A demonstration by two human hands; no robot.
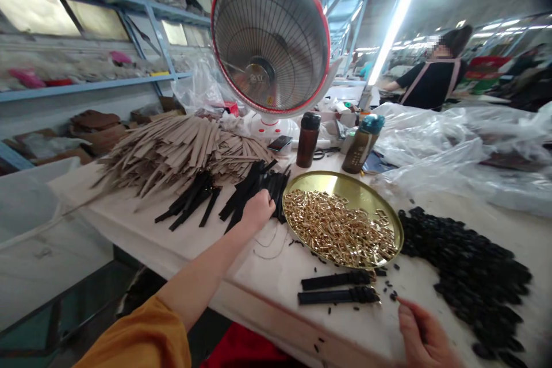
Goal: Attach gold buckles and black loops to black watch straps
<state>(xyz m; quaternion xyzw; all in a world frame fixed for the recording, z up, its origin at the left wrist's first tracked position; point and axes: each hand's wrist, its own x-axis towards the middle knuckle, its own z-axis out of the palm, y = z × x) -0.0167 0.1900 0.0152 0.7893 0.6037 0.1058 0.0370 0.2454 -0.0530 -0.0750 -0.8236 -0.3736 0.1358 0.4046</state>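
The person's left hand (257, 207) lies curled at the black strips (244, 190); its fingertips are hidden, so whether it grips one cannot be told. The right hand (425, 333) has thumb and forefinger close together at a small black piece (393, 295), though a firm pinch is unclear. The round tray (340, 179) of gold-coloured metal pieces (340, 230) sits between strips and black heap (457, 253), probably within easy reach of both hands. Two gold-ended strips (328, 297) lie side by side before it, perhaps set apart deliberately. On the pale tabletop (276, 267) stands a red-rimmed fan or heater (271, 34); blue shelves (86, 85) line the left, a co-worker (431, 83) works beyond
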